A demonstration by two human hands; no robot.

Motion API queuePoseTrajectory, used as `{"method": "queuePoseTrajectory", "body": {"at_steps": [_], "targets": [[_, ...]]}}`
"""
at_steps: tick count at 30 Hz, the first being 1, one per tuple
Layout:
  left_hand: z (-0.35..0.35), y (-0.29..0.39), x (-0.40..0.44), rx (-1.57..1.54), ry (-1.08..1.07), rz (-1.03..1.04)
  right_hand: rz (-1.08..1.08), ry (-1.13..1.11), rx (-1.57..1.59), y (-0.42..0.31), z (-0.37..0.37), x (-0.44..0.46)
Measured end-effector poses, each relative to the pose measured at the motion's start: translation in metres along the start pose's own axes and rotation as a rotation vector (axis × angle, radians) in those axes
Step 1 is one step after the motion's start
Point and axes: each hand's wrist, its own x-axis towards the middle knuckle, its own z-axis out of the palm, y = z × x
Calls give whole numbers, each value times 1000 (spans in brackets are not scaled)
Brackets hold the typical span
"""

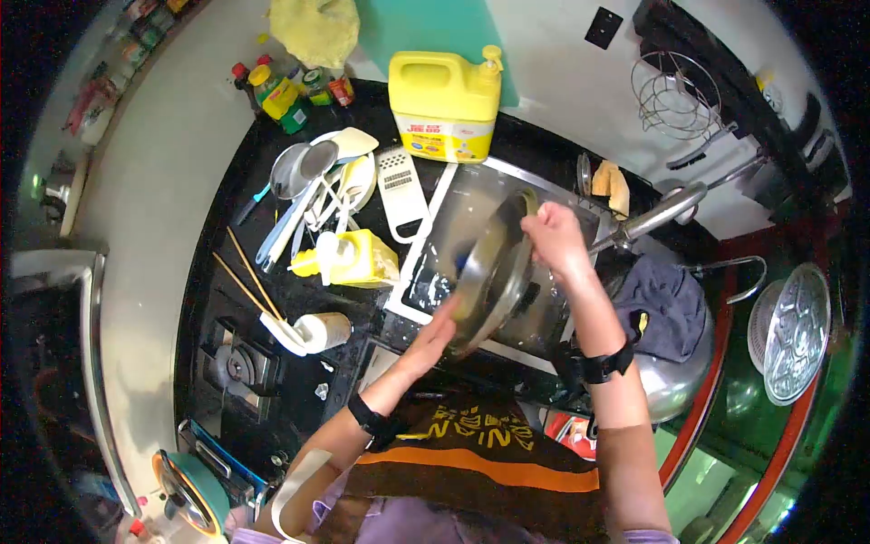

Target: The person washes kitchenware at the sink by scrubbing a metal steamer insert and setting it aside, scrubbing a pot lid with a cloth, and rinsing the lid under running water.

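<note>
1. From where I stand, a person in a brown apron (471, 480) with an orange band leans over a sink (444, 195), which fills the center of the frame.
2. The round metal piece (489, 290), a pan or a lid (I cannot tell which), is held tilted on edge above the sink, at the center of the frame.
3. The right hand (555, 238), right of center, is clamped on the upper rim of the round metal piece, fingers curled in.
4. The left hand (433, 343), just below center, reaches to the lower left side of the round metal piece, fingers stretched out; I cannot tell whether it grips.
5. Behind the sink, at top center, stands a big yellow jug (444, 109) with a pump top.
6. Left of the sink lie a white grater (399, 186) and, farther left, a heap of utensils with a strainer (290, 172).
7. Below the heap, a yellow bottle (362, 258) lies on its side. Nearer the lower left are a white bottle (324, 333), two chopsticks (246, 272) and a stove burner (237, 367).
8. Right of the sink, a dark gray cloth (662, 304) drapes over a rounded metal pot (675, 381).
9. Green and yellow bottles (279, 98) stand at upper left.
</note>
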Motion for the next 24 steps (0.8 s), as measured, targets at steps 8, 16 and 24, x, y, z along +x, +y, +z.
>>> {"method": "queuePoseTrajectory", "body": {"at_steps": [8, 16, 24], "targets": [[31, 66, 21, 251, 257, -88, -54, -293, -251, -43, 41, 24], [-6, 55, 10, -178, 335, -79, -93, -86, 114, -118, 30, 152], [-13, 17, 17, -575, 380, -172, 28, -81, 152, -141, 44, 220]]}}
